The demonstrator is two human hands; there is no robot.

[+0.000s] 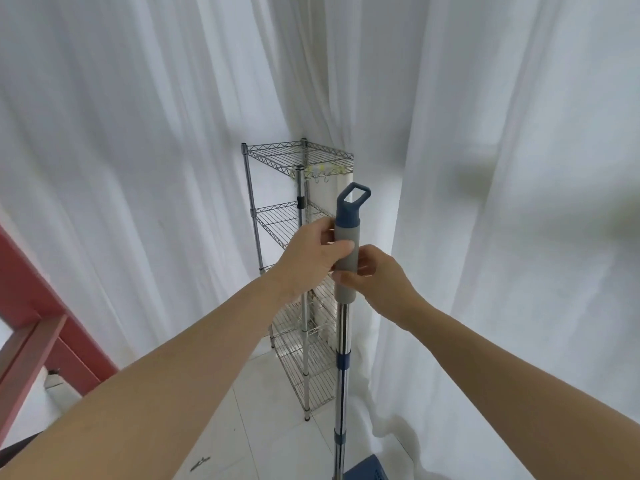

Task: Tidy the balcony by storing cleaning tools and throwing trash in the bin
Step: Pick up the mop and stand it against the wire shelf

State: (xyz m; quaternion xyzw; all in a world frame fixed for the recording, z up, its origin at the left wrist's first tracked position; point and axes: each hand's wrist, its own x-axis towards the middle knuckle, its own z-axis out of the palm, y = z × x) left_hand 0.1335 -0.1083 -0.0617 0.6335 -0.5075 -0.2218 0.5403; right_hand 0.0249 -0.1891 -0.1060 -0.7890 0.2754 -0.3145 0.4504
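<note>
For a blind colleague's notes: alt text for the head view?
Both hands, left and right, grip the grey handle of an upright mop in front of an empty wire rack. White curtains surround the corner.

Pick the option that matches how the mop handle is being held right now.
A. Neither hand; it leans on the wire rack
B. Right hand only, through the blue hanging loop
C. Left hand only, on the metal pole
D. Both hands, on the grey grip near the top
D: the left hand and the right hand both wrap the grey grip of the mop handle, just below the blue hanging loop.
</note>
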